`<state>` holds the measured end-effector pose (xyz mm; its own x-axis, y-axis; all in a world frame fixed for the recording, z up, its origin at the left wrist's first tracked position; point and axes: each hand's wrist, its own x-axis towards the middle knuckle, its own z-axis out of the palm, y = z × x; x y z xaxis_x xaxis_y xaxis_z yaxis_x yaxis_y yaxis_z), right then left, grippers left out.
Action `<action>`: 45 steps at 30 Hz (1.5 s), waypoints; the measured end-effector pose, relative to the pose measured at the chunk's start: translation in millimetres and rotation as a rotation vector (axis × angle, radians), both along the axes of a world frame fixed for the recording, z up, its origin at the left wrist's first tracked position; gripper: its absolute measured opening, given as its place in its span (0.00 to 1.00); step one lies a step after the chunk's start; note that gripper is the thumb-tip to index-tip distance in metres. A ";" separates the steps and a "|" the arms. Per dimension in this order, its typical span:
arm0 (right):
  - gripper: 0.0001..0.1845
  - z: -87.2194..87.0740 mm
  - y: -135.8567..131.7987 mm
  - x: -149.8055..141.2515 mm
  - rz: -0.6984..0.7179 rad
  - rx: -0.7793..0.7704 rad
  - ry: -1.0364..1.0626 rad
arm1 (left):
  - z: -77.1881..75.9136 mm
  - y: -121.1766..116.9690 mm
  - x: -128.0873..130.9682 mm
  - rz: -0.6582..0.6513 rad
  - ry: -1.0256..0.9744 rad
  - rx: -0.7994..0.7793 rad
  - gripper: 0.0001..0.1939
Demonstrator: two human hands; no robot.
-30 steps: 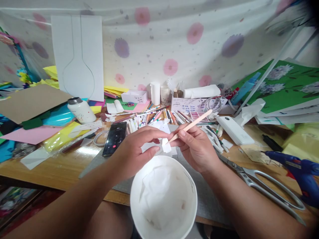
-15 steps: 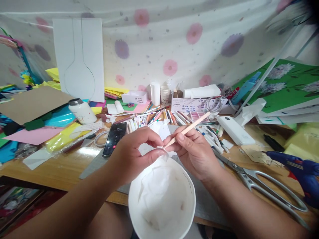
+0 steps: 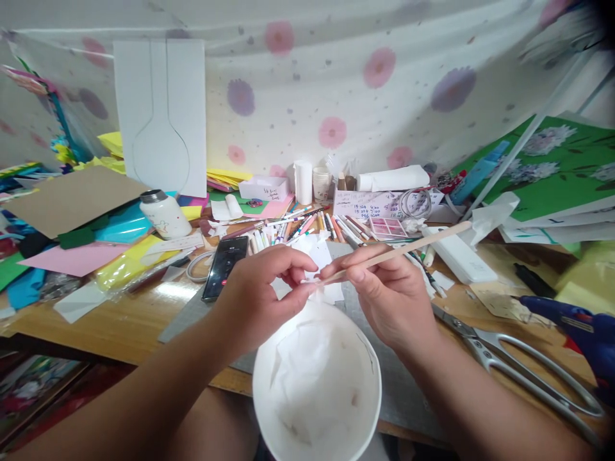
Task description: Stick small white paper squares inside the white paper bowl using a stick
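In my right hand (image 3: 396,291) is a flat wooden craft stick (image 3: 413,246), gripped between thumb and fingers, its far end pointing up to the right. The stick's lower tip meets the fingertips of my left hand (image 3: 273,288). Thumb and fingers of that hand are pinched around a small white scrap (image 3: 306,280), mostly hidden, perhaps paper or tissue. Below both hands is a white round tub (image 3: 377,384), with crumpled white lining and a few brownish spots inside.
A phone (image 3: 225,266) and a white bottle (image 3: 166,214) are on the left. Many markers (image 3: 269,235) lie behind my hands. To the right are large scissors (image 3: 480,342), a blue glue gun (image 3: 571,320) and a white power bank (image 3: 464,259). A grey mat (image 3: 192,320) lies under the tub.
The wooden stick has tilted flatter, its upper end swinging right and slightly down. My right hand has turned and shifted a little right. The left keeps its pinch.
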<state>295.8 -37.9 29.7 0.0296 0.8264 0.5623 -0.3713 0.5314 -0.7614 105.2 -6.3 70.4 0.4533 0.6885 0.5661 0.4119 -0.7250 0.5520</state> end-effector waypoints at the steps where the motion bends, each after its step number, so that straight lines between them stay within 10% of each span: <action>1: 0.03 -1.3 1.0 -0.6 -0.017 0.008 0.011 | 0.9 0.2 0.3 -0.005 0.009 -0.011 0.04; 12: 0.04 -7.4 3.8 -0.4 -0.006 0.112 0.095 | -8.4 10.1 -0.3 -0.235 -0.321 -0.711 0.08; 22: 0.05 -4.0 2.0 0.1 0.087 0.154 0.055 | -11.4 10.9 -5.0 -0.237 -0.440 -0.571 0.01; 35: 0.10 -3.3 -1.9 3.8 -0.131 0.257 -0.112 | -3.0 0.1 4.7 -0.095 -0.284 -0.326 0.05; 45: 0.15 7.7 -9.4 1.5 -0.308 0.418 -0.280 | -2.0 0.9 3.7 -0.082 -0.343 -0.437 0.06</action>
